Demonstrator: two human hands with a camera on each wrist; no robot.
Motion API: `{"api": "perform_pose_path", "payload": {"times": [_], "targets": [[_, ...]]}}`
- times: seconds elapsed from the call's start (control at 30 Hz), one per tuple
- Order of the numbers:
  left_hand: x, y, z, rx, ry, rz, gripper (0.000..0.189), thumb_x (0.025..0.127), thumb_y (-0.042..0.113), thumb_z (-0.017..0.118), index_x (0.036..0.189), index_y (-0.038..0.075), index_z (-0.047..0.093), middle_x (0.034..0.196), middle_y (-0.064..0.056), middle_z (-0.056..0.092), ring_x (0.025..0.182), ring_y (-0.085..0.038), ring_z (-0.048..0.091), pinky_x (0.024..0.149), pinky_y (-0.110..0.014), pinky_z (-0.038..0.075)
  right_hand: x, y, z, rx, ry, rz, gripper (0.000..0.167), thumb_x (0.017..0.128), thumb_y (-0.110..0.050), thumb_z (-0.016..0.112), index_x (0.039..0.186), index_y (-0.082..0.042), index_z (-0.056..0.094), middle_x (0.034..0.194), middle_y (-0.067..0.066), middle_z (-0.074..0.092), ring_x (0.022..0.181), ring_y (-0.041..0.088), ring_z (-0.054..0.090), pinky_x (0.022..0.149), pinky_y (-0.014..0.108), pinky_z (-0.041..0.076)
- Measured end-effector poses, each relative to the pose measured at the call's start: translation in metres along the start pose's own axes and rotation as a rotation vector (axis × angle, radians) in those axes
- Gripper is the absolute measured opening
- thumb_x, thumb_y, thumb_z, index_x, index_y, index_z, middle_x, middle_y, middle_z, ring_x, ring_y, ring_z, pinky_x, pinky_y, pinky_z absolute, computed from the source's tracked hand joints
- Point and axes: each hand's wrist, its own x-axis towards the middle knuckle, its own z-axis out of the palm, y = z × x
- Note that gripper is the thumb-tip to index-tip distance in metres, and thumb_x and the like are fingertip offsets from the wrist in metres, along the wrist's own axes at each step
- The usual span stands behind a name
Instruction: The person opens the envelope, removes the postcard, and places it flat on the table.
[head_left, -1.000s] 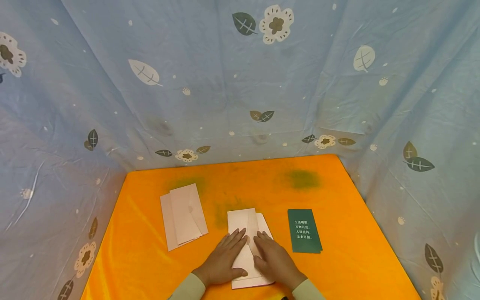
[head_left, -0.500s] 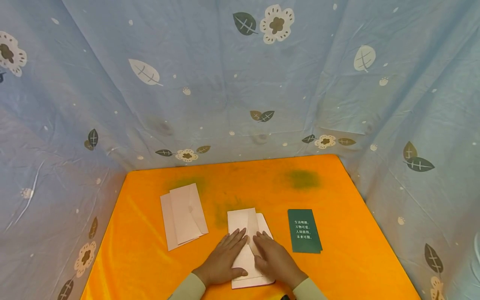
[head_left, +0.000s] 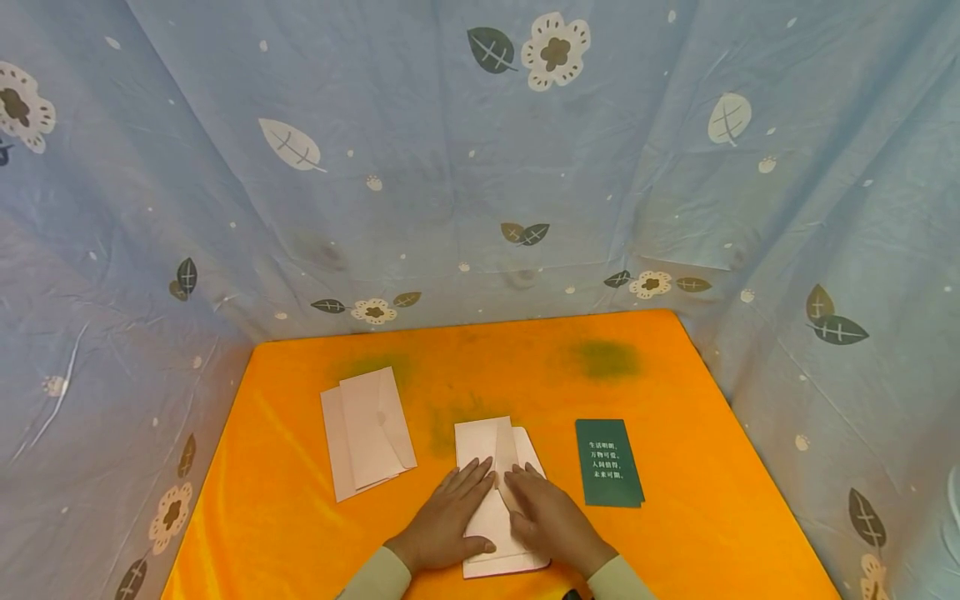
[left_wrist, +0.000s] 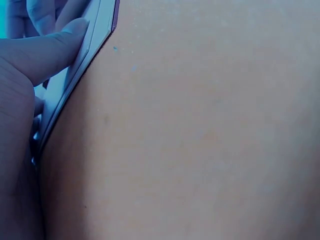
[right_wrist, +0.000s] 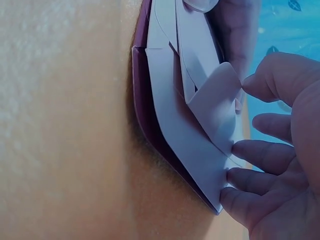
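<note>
A pale pink envelope lies at the front of the table, on top of another pale piece with a dark red edge. Across its left side my left hand rests flat, fingers spread; in the left wrist view the thumb lies on the edge of the stack. My right hand touches the right side with its fingertips. In the right wrist view the pointed flap stands partly raised, with the right thumb at its edge and several fingers on the paper below.
Two pink envelopes lie overlapping at the left. A small pile of dark green cards with white print sits to the right. Blue patterned curtains enclose the orange table at the back and sides.
My right hand has edged slightly left over the envelope flap. The left hand, the envelopes at the left and the green cards have stayed in place.
</note>
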Motion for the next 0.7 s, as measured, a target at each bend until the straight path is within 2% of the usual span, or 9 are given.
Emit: {"api": "perform_pose_path", "payload": {"times": [0.33, 0.7], "targets": [[-0.0002, -0.0007, 0.0024, 0.016, 0.004, -0.001, 0.097, 0.101, 0.061, 0.069, 0.17, 0.003, 0.034, 0.179, -0.01, 0.024, 0.163, -0.03, 0.021, 0.126, -0.058, 0.024, 0.0, 0.0017, -0.0021, 0.021, -0.002, -0.004, 0.058, 0.097, -0.018, 0.078, 0.151, -0.002, 0.063, 0.152, 0.016, 0.062, 0.145, 0.041, 0.052, 0.114, 0.061, 0.042], [-0.001, -0.0017, 0.0031, 0.017, 0.016, 0.01, 0.097, 0.101, 0.06, 0.07, 0.17, 0.003, 0.033, 0.179, -0.01, 0.022, 0.163, -0.031, 0.021, 0.126, -0.057, 0.024, -0.002, 0.0098, -0.0055, 0.192, 0.031, 0.085, 0.066, 0.093, -0.011, 0.078, 0.157, -0.009, 0.059, 0.156, 0.012, 0.059, 0.142, 0.035, 0.056, 0.114, 0.06, 0.043]]}}
